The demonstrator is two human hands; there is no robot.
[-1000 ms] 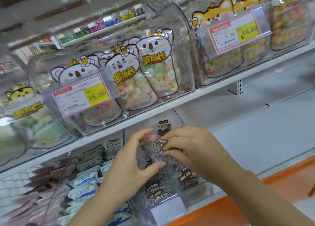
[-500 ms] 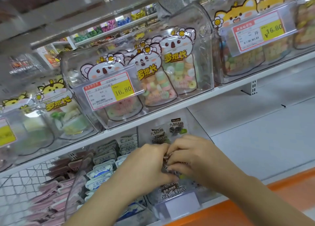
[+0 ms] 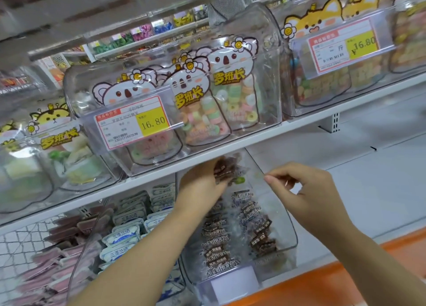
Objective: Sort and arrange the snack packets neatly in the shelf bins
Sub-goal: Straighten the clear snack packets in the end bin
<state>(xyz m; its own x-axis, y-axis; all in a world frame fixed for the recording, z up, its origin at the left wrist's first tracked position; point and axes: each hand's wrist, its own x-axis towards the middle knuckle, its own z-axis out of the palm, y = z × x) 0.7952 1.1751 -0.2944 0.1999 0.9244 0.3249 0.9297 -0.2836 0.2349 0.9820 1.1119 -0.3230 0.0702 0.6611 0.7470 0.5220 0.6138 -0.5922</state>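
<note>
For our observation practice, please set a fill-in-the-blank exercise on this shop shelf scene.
The brown packets are gripped by the ___ hand.
The yellow price tag in front of the koala bags reads ___.
The koala bags stand on the shelf ___ the brown packets.
Missing words: left; 16.80; above.

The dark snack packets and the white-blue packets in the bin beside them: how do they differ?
Colour: the dark packets are brown-black in clear wrap; the white-blue packets are pale. Order: the white-blue packets stand in tidy rows; the dark packets lie looser. The left hand holds some dark packets; none touches the white-blue packets. Both sit in clear bins.
</note>
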